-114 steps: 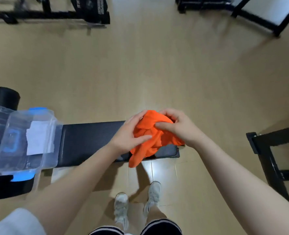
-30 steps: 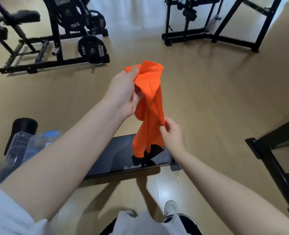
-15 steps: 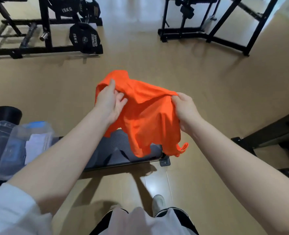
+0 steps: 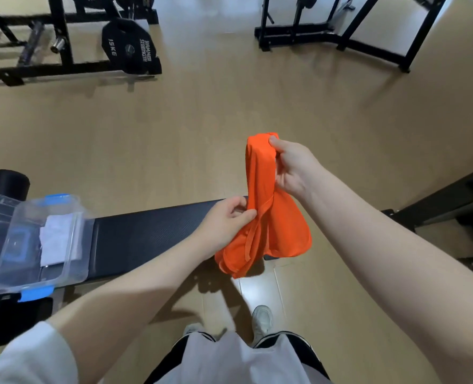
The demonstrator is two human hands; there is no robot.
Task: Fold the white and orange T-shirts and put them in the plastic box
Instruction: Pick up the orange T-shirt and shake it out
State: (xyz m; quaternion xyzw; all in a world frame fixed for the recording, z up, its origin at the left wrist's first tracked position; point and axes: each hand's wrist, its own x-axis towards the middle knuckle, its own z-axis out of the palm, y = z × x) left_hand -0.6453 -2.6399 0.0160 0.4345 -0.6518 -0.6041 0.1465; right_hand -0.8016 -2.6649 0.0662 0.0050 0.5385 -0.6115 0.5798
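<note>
orange T-shirt: your bunched, thin orange fabric T-shirt (image 4: pixel 268 217) hangs in the air between your hands, above the 3 o'clock end of the long black padded counter (image 4: pixel 152 239). It is a gathered rope, not yet a flat fold.
right hand: your right hand (image 4: pixel 290 167) pinches the top of the bundle, thumb over the cloth, fingers curled round it.
left hand: your left hand (image 4: pixel 227 223) pinches an edge band lower down, at 9 o'clock of the hanging part.
risk, tangle: you hold two narrow points of a limp cloth, so the layers may twist and you could fold in a crease. Spread it flat on the counter first, I judge.
risk, drop: the lowest lobe hangs past the counter's end, over the wooden floor (image 4: pixel 299 112). A slipped pinch would likely send it down by your shoes.
white T-shirt: a folded white cloth (image 4: pixel 59 239), probably the white T-shirt, lies in the clear plastic box with blue clips (image 4: pixel 74 273) at 9 o'clock on the counter.
risk, box: the box sits near the counter's front edge, so a careless push while loading could tip it.
hidden: you cannot tell collar from hem in the bundle. The box's left side is cut off, and what lies under the white cloth is hard to read through the plastic.
</note>
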